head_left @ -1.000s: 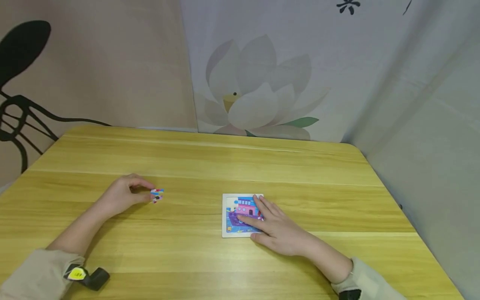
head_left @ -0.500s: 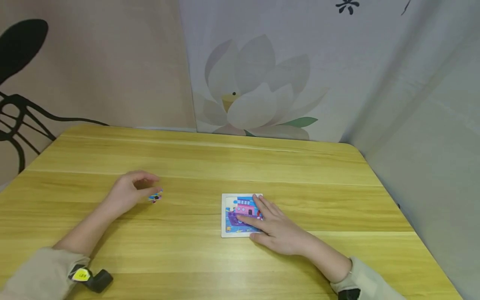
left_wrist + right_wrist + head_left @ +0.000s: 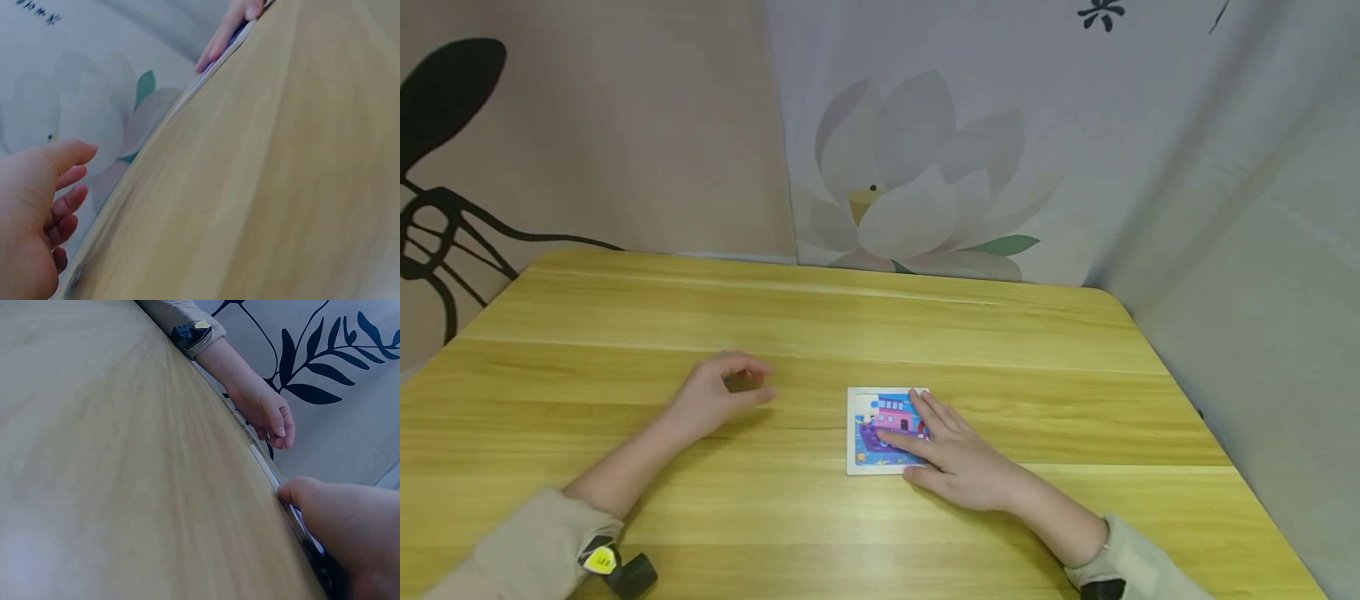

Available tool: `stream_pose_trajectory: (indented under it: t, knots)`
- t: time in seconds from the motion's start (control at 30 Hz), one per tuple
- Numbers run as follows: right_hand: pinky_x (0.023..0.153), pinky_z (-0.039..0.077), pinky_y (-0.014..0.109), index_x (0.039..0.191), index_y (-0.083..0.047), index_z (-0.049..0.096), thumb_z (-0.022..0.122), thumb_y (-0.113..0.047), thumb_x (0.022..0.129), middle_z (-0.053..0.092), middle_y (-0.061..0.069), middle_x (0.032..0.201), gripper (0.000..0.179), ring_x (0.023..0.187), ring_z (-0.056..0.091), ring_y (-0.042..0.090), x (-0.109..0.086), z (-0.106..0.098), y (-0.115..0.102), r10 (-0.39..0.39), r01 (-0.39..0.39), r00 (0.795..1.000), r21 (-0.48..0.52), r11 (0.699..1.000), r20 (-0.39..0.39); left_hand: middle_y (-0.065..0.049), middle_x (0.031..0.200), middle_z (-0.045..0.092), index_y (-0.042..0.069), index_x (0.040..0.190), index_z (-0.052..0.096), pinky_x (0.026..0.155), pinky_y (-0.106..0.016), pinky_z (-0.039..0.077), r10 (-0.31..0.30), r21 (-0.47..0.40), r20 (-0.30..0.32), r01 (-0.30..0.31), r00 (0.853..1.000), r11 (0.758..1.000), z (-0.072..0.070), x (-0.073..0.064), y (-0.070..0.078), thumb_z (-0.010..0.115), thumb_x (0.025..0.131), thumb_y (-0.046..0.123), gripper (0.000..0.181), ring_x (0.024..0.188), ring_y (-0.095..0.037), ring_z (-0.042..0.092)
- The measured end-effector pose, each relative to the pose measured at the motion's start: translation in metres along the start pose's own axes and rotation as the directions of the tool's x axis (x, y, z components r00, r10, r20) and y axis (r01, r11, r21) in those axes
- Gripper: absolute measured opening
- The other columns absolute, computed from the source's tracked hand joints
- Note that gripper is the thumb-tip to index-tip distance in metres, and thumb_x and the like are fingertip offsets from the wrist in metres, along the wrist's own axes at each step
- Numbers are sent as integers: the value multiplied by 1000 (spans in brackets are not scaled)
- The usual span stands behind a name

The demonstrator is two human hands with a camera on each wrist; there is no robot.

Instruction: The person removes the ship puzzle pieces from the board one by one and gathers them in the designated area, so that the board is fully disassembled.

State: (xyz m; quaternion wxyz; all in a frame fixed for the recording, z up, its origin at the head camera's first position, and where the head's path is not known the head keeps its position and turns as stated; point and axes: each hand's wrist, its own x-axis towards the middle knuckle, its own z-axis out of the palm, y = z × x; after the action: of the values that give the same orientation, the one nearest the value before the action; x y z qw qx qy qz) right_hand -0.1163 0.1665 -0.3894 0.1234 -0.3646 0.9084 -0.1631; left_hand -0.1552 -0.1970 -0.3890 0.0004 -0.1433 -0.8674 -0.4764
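A small square jigsaw puzzle [image 3: 851, 433] in a white frame lies on the table. Its picture is a pink and purple ship on blue, with a bare cream patch in the upper left. My right hand [image 3: 962, 467] rests flat across its right side, fingers spread and straight. To the left of the puzzle, my left hand [image 3: 718, 396] hovers over the table with thumb and fingers bent towards each other. The small puzzle piece it had pinched is hidden behind the fingers. In the left wrist view the left hand [image 3: 37, 206] shows curled fingers below the thumb.
The wooden table [image 3: 1000, 350] has rounded far corners. Behind it hangs a curtain [image 3: 700, 125] printed with a lotus and dark plant shapes. A black wrist device [image 3: 617, 567] is strapped at the left cuff.
My left hand has moved right, towards the puzzle. The bright puzzle piece seen at its fingertips earlier tilted and then went out of sight. The right hand stays on the puzzle.
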Motion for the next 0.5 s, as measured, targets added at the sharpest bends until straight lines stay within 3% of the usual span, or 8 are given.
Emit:
stream_pose_trajectory:
  t: [0.5]
  knots:
    - [112, 2, 47, 148, -41, 31, 39, -50, 100, -7, 11, 158, 49, 143, -10, 23, 1, 1, 2, -1, 1, 1000, -9, 1000, -11, 0, 107, 64, 12, 106, 72, 89, -44, 41, 79, 12, 73, -80, 994, 997, 51, 18, 19, 79, 80, 27, 31, 102, -23, 53]
